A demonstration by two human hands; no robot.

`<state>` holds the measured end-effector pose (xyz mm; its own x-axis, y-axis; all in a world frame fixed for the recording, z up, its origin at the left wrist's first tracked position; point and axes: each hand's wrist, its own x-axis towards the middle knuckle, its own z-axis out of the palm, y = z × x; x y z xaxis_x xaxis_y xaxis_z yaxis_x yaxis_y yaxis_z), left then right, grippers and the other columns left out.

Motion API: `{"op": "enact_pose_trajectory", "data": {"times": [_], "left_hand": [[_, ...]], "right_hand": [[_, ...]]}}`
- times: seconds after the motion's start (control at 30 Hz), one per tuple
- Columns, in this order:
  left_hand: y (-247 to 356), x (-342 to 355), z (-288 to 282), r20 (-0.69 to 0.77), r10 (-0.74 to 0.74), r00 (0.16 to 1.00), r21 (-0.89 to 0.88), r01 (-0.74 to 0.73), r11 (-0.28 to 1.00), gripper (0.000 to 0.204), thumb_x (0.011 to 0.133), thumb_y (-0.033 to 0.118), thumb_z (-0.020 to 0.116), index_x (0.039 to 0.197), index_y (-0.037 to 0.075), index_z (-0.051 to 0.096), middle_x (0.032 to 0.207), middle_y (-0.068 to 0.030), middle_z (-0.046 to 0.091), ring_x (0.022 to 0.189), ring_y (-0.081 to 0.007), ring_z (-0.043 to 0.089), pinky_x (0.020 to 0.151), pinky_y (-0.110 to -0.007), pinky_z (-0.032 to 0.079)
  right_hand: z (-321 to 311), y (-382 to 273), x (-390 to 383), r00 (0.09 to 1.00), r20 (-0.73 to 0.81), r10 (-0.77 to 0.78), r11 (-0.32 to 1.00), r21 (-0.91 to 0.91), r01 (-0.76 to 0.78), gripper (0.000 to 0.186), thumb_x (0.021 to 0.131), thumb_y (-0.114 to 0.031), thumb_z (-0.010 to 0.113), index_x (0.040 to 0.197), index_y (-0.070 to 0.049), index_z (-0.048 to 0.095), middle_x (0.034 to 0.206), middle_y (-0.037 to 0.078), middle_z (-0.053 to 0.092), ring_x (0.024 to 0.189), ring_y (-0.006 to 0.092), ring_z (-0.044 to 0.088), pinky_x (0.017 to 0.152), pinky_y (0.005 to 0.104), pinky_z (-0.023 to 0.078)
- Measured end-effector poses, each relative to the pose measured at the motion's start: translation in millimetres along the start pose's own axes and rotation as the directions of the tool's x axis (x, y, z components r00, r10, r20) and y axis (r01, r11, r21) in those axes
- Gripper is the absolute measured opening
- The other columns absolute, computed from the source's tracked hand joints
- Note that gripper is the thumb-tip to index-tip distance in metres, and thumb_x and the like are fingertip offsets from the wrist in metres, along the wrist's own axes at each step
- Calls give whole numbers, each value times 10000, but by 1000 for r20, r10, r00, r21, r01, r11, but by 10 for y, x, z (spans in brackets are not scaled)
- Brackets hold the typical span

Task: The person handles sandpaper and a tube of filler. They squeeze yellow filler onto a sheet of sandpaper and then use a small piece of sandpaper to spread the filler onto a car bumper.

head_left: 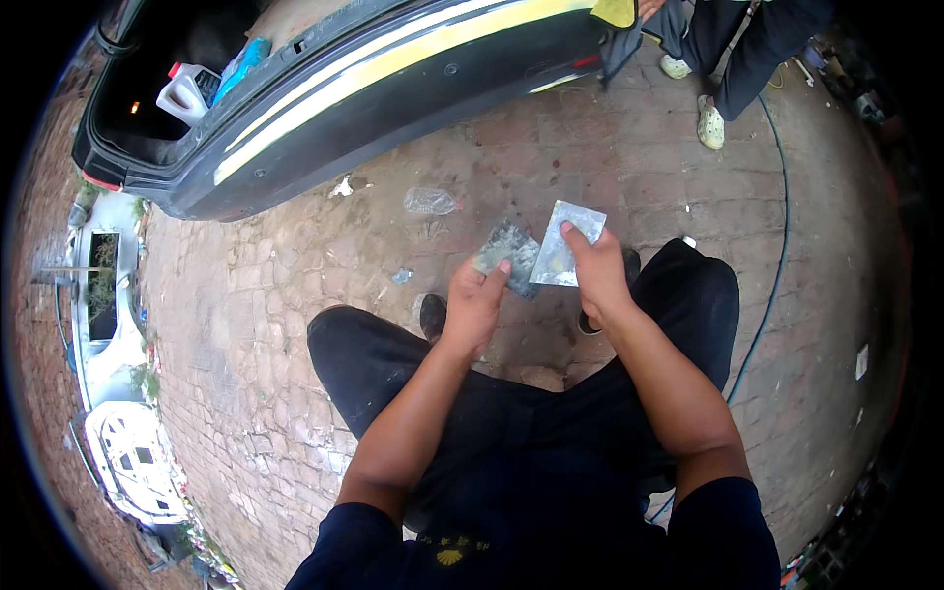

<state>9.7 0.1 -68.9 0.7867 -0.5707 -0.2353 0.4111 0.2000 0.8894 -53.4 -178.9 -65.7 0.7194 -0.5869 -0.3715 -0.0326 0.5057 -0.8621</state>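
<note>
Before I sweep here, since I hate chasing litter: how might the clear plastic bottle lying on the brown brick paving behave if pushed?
The clear plastic bottle will probably feel light, as no contents are evident through its see-through walls. Lying on its side, it may roll, though the uneven brown brick paving could check it.

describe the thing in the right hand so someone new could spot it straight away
Start from the dark car across the top left, then go down to the right hand near the picture's middle. Its thumb lies on a flat, four-sided sheet. The sheet is pale and silvery, while the piece in the left hand is darker and mottled.
</note>
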Motion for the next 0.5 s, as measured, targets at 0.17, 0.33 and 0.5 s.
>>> {"op": "enact_pose_trajectory", "data": {"times": [0.17,0.33,0.5], "left_hand": [[-39,-119,137,-54,142,988,236,-125,964,179,1034,79,645,1177,-13,701,1027,11,721,905,-58,605,786,-254,494],[-201,-59,60,-71,167,983,390,-126,912,160,1033,98,656,1111,-24,725,935,-15,746,829,-68,613,731,-282,514],[-47,-110,-89,6,65,998,449,-61,892,187,1054,138,644,1127,-15,724,944,-13,743,840,-67,613,740,-291,518]], "right_hand": [[117,152,-65,999,-22,-23,1000,1,23,160,1007,-121,687,1095,11,709,984,48,743,851,116,672,753,307,535],[168,299,-133,994,59,-97,975,-194,106,161,986,-141,708,1006,17,733,890,36,749,780,95,649,692,322,528],[157,172,-240,970,223,-100,862,-468,197,179,972,-157,723,1035,9,743,855,33,747,784,77,642,688,307,527]]}}
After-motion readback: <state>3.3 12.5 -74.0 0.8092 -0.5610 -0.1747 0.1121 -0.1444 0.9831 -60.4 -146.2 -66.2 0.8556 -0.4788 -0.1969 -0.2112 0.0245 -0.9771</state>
